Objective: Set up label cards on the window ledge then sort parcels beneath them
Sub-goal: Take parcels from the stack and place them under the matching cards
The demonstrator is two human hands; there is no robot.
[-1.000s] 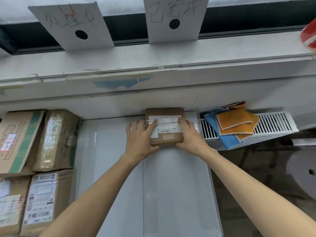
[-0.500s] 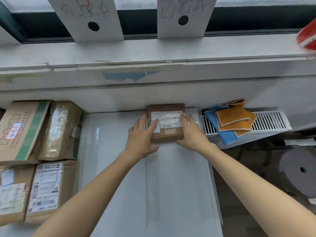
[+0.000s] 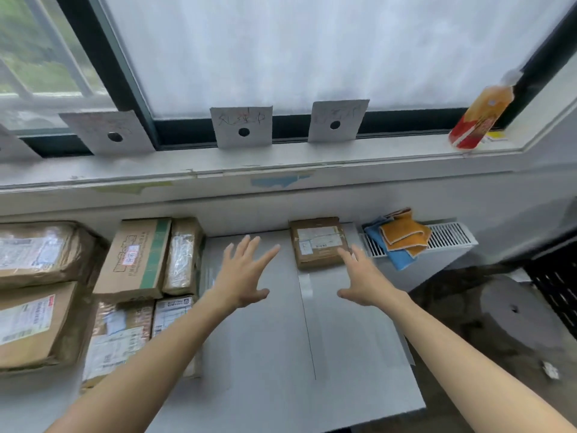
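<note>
A small brown parcel (image 3: 319, 242) is lying at the far edge of the grey counter (image 3: 265, 354), near its far right corner, under the right-hand label card (image 3: 337, 121) that is leaning on the window ledge (image 3: 281, 162). Two more label cards (image 3: 241, 127) (image 3: 107, 132) are standing along the ledge to the left. More parcels (image 3: 137, 257) are crowding the counter's left side, stacked close together. Folded orange and blue cloths (image 3: 401, 237) are lying on a white vent just beyond the right edge, and a bottle (image 3: 480, 118) is standing at the ledge's right end. The left hand (image 3: 242, 276) is hovering with fingers spread, holding nothing. The right hand (image 3: 363, 281) is likewise spread and empty, its fingertips just beside the parcel's near right corner. Half a second ago both hands were pressing against the parcel's sides; now they are pulling away from it.
</note>
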